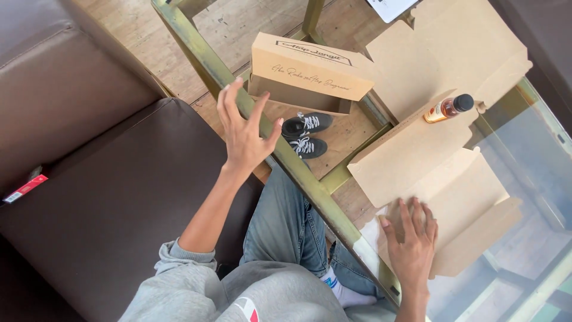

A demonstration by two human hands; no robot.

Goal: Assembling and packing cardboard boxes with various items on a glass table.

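Left hand [243, 128] hangs in the air with its fingers spread apart and nothing in it, raised over the olive-green metal edge of the glass tabletop [524, 155]. To its left lies the dark brown leather sofa [113, 197], with a small red-and-white packet [24, 189] wedged at the seam of its cushions. Just to the right of that open hand, near the fingertips but not touching them, stands a folded brown cardboard box [310, 77] with dark lettering on its lid; it sits up on the tabletop with its open side facing the person. Below the box, seen through the glass, are two black sneakers with white laces [305, 134] on the wooden floor, and the person's jeans-clad leg runs down from there toward the grey sweatshirt. Further right a large flat sheet of unfolded cardboard [417, 155] spreads across the tabletop, and a small bottle of amber liquid with a black cap [448, 108] lies on its side on the upper part of it. Right hand [411, 241] rests palm down with fingers spread flat on the near corner of that sheet, pressing on it rather than gripping, well apart from the bottle and from the folded box.
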